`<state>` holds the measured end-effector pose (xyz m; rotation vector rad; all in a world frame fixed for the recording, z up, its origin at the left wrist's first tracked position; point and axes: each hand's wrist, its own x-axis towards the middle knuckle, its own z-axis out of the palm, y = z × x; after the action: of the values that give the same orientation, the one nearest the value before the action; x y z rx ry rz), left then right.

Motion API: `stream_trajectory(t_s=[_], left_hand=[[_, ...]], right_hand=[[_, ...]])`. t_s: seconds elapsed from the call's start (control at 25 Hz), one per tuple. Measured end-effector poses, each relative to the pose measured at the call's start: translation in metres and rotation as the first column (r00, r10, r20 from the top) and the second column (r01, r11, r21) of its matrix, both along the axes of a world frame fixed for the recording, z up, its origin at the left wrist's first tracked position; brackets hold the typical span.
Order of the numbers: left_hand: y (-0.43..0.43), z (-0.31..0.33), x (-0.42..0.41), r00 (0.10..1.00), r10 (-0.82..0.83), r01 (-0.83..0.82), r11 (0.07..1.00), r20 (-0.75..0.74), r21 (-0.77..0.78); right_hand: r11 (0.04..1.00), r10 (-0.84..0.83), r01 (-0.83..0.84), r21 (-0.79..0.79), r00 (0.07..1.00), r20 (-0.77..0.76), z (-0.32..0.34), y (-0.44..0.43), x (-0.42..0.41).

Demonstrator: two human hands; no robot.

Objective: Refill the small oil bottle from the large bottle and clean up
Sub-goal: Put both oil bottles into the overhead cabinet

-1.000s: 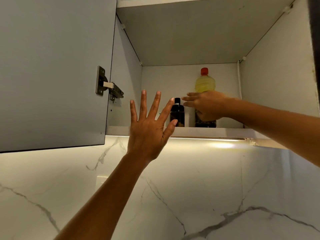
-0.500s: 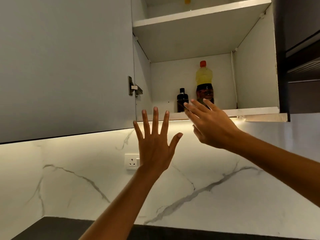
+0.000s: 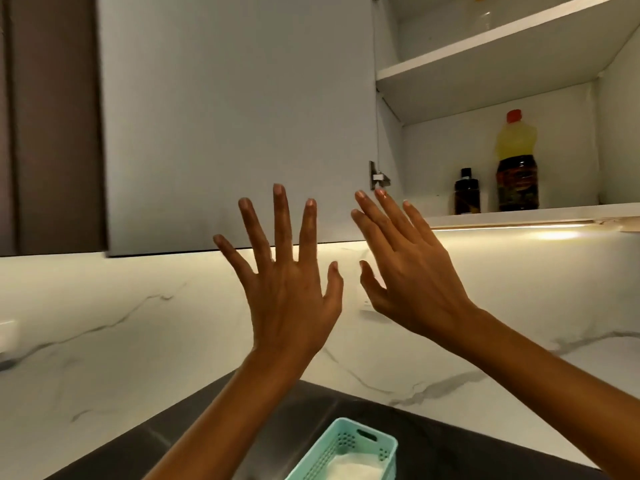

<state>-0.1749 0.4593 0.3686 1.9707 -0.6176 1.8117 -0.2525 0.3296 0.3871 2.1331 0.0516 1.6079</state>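
Grip spread on both left hand (image 3: 287, 299) and right hand (image 3: 408, 282), now lowered away from the shelved large bottle (image 3: 517, 161).

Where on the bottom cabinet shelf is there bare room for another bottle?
On the bottom shelf, one bare stretch lies between the left cabinet wall and the small dark bottle, another between the large oil bottle and the right wall. The two bottles stand close together.

Empty splayed hands (image 3: 349, 285) — bottles (image 3: 498, 174) shelved
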Motion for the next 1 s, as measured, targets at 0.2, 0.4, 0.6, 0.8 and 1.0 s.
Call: stream_trajectory(t_s=[0.2, 0.4, 0.6, 0.8, 1.0], left_hand=[[0.093, 0.013, -0.015, 0.986, 0.163, -0.165, 0.964, -0.028, -0.208], [0.142, 0.019, 0.003, 0.9, -0.101, -0.061, 0.934, -0.424, -0.352], [0.146, 0.018, 0.014, 0.696, -0.632, 0.39, 0.731, -0.34, -0.56], [0.14, 0.017, 0.009, 0.687, -0.693, 0.451, 0.643, -0.219, -0.618], [0.13, 0.013, -0.021, 0.755, -0.645, 0.526, 0.702, -0.117, -0.481]], right_hand=[[0.964, 0.252, -0.247, -0.104, 0.967, 0.042, 0.0, 0.088, 0.017], [0.901, 0.24, -0.228, -0.37, 0.971, -0.013, 0.022, 0.148, 0.048], [0.845, -0.021, -0.069, -0.531, 0.987, -0.161, 0.066, 0.169, 0.074], [0.802, -0.01, -0.043, -0.595, 0.996, -0.086, 0.071, 0.162, 0.067], [0.809, 0.104, -0.052, -0.586, 0.993, 0.055, 0.059, 0.143, 0.028]])
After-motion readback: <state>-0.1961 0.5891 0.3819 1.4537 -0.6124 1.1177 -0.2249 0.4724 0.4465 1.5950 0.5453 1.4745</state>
